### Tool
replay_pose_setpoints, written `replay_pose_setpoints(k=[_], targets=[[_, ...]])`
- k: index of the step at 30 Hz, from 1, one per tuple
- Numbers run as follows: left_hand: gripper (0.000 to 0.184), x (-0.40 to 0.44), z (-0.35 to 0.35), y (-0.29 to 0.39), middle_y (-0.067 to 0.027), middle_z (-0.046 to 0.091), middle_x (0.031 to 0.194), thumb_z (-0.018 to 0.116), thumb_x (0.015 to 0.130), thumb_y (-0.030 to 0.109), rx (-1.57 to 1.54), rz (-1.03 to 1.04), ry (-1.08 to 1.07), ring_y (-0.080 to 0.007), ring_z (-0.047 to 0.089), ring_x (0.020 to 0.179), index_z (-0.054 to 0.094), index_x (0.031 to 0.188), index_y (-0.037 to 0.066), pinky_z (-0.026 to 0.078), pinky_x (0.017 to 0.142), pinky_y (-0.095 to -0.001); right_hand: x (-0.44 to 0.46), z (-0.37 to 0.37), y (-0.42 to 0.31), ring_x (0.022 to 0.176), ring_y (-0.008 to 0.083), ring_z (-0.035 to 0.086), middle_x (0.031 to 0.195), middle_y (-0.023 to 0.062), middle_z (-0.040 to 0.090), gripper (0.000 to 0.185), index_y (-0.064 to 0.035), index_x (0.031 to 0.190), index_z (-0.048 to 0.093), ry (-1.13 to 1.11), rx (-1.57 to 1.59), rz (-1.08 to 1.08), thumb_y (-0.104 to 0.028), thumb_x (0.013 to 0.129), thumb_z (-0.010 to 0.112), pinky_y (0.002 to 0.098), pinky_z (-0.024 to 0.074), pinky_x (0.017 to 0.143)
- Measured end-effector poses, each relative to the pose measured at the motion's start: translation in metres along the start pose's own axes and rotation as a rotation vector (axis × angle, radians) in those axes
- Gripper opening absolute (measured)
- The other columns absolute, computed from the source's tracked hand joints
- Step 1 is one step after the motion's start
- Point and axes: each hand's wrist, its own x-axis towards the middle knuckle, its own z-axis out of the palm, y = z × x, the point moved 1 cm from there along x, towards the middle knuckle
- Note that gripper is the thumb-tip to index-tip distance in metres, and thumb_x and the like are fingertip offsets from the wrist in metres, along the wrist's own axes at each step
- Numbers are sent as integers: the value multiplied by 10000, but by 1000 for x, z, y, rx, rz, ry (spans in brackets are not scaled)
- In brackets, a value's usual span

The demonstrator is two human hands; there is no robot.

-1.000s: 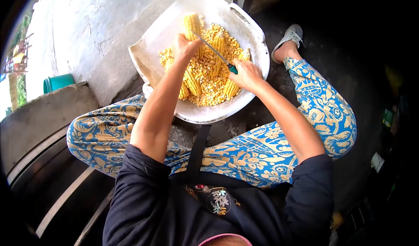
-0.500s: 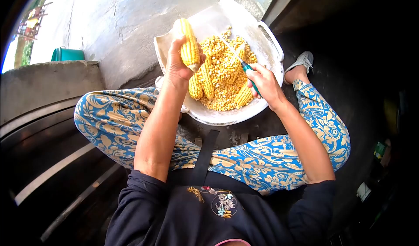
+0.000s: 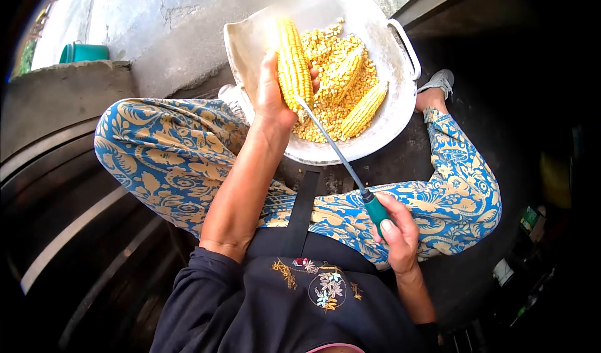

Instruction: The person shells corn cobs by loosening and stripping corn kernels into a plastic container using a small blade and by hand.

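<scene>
My left hand (image 3: 273, 96) is closed round a yellow corn cob (image 3: 292, 62), held tilted over the left part of a white basin (image 3: 391, 112). In my right hand (image 3: 399, 231) is a screwdriver (image 3: 347, 165) with a green and black handle, gripped low over my lap. Its long metal shaft points up and left, and the tip meets the lower end of the cob. Loose corn kernels (image 3: 322, 99) fill the middle of the basin. Another corn cob (image 3: 365, 110) lies on them at the right, and one more (image 3: 347, 71) sits higher up, partly among the kernels.
The basin stands on the floor between my legs, its handle (image 3: 405, 49) at the right. A teal bucket (image 3: 85, 52) is at the upper left behind a low concrete ledge (image 3: 69, 96). My shoe (image 3: 436, 85) is right of the basin. Small items lie in shadow at the far right.
My right hand has drawn back toward my lap, and the screwdriver tip has moved from over the kernels to the held cob's lower end. My left hand and cob have shifted slightly right.
</scene>
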Motion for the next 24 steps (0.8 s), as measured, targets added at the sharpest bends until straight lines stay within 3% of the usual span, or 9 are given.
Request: replay_pose_setpoints(k=[5,8,12,15,16,17,18,21,24], targets=[[464,8,3,-5,-156,569,848,687,788,385,-133,-21,-60,-246,583,711,520,1055,44,544,570,-352,-12,7,21,720,61,482,945,40,541,405,29,1247,494,97,-205,-127,-71,855,499,217,424,654],[455,11,-1,-7,-157,558,871,677,790,370,-222,-117,-90,-232,568,708,509,1052,38,528,549,-333,-17,12,20,727,71,498,973,58,547,404,33,1239,491,132,-287,-152,-75,850,518,221,437,662],[558,12,0,-9,-160,585,873,627,822,410,-151,-66,-108,-221,585,670,427,1163,17,524,524,-334,-27,16,20,708,74,499,979,67,551,419,36,1253,466,146,-176,-69,-75,854,526,222,436,632],[525,9,3,-12,-163,578,890,577,858,451,-61,-12,-95,-215,571,668,450,1132,21,512,541,-322,-34,18,20,690,73,490,940,63,550,416,38,1249,475,162,-156,-53,-78,853,528,220,431,625],[516,7,4,-12,-164,575,899,552,875,471,-14,19,-87,-212,565,667,461,1116,24,506,549,-316,-37,16,23,726,97,519,953,79,566,407,41,1238,488,169,-177,-47,-81,852,531,239,447,665],[560,6,7,-13,-158,576,878,438,908,548,7,35,-57,-219,559,654,458,1119,29,492,537,-324,-39,16,26,761,121,549,965,96,583,399,43,1228,501,175,-198,-40,-83,850,534,257,463,704],[560,6,6,-14,-158,576,878,438,908,548,7,32,-58,-219,559,654,458,1119,29,492,537,-324,-40,16,28,761,121,549,965,96,583,399,43,1228,501,178,-198,-39,-83,850,534,257,463,704],[616,7,9,-15,-145,566,859,297,925,600,36,11,-23,-222,551,643,455,1110,35,482,535,-334,-41,21,27,952,208,581,1076,163,600,378,49,1205,526,186,-300,-128,-84,851,536,314,450,852],[615,6,11,-17,-139,561,841,309,923,597,38,3,-23,-221,550,638,461,1094,26,482,539,-337,-41,26,25,991,225,589,1099,174,604,364,51,1205,529,184,-318,-147,-76,863,528,319,446,885]])
